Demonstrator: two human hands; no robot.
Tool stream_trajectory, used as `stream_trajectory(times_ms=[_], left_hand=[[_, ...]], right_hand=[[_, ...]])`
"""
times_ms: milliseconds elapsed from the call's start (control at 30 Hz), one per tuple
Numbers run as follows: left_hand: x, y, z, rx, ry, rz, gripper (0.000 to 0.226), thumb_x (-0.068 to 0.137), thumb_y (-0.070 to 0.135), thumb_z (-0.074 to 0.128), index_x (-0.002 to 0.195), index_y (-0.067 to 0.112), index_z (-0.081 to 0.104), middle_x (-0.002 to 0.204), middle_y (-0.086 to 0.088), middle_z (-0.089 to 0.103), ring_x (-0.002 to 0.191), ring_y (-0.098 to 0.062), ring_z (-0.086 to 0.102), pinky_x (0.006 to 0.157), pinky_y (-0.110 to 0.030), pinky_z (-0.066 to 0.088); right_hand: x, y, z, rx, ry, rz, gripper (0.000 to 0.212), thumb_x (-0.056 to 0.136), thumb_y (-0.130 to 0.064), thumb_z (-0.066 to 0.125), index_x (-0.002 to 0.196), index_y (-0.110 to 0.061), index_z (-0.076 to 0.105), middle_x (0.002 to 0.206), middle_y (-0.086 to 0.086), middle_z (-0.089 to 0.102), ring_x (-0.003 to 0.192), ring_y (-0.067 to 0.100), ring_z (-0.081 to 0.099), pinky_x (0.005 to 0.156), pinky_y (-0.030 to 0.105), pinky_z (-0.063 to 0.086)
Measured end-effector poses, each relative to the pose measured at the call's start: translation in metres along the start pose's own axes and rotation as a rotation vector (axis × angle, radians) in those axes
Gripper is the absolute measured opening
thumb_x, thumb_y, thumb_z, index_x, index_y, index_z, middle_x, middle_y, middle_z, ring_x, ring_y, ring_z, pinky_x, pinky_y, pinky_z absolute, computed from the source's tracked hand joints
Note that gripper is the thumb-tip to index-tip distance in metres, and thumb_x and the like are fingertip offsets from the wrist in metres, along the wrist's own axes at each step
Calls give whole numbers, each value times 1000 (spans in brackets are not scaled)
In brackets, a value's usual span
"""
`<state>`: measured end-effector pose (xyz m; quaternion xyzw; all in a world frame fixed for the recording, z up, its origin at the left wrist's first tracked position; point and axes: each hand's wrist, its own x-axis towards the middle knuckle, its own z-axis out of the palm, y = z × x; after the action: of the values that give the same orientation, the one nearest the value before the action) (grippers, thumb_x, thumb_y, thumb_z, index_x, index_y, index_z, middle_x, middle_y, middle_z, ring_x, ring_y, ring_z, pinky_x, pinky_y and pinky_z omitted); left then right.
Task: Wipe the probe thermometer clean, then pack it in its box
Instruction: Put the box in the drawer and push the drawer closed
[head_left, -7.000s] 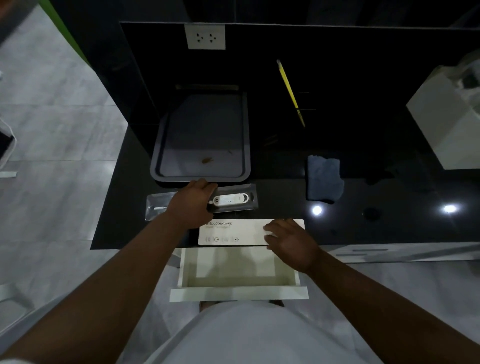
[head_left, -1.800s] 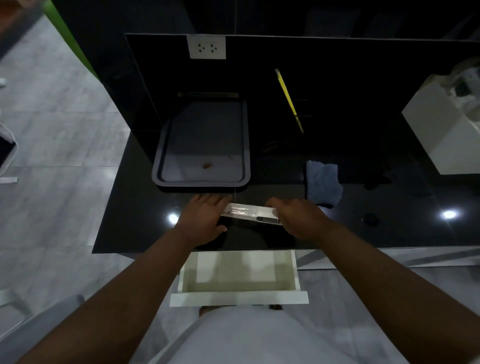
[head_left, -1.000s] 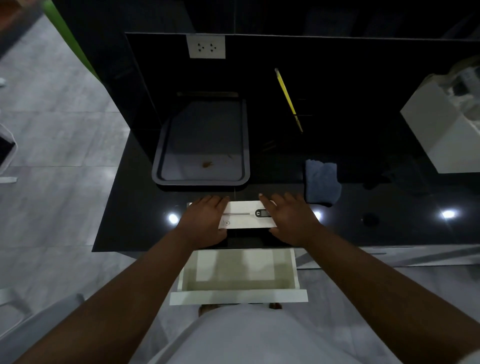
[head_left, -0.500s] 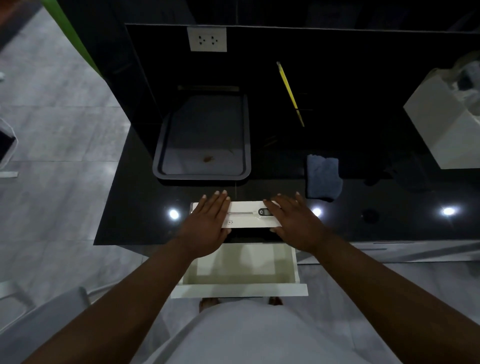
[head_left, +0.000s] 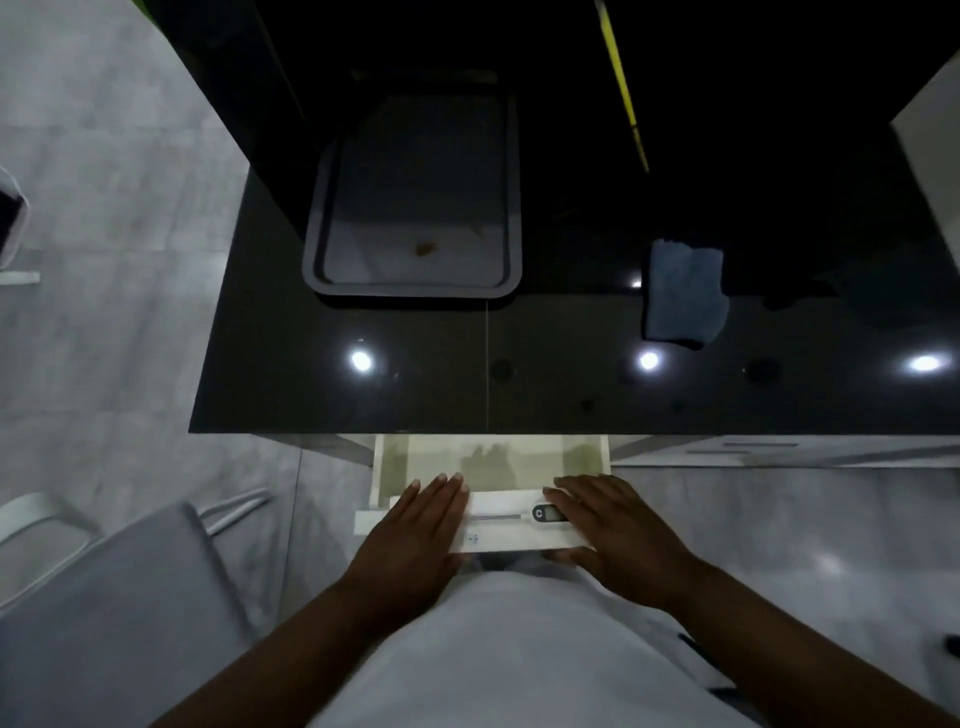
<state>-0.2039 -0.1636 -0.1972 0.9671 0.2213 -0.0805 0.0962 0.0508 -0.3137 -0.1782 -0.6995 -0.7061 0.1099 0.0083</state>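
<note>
The long white thermometer box (head_left: 511, 535), with a picture of the probe thermometer printed on its lid, hangs over the front of the open white drawer (head_left: 493, 465) below the counter edge. My left hand (head_left: 415, 535) grips its left end with the fingers laid flat over the top. My right hand (head_left: 618, 535) grips its right end the same way, partly covering the printed dark display. The thermometer itself is not visible; the box is closed.
A grey tray (head_left: 415, 208) with a small brown spot sits at the back of the glossy black counter (head_left: 571, 374). A blue cloth (head_left: 683, 291) lies to the right, a yellow pencil (head_left: 623, 88) behind. A grey chair (head_left: 104, 597) stands at my left.
Both hands have carried the closed box off the black counter towards me and down over the open drawer. The view has tilted downward.
</note>
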Motion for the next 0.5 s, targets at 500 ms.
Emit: stream_trajectory(times_ms=[500], left_hand=[[95,-51,-54,-75,8,-54,74,92,42,51,151,12,16,150,-14,34,132,-31,39,107,-38,37]], right_hand=[[100,46,-30,172,-83,210,72,77,-43,71,139,-36,35,141,-1,45,126,24,43,104,41,38]])
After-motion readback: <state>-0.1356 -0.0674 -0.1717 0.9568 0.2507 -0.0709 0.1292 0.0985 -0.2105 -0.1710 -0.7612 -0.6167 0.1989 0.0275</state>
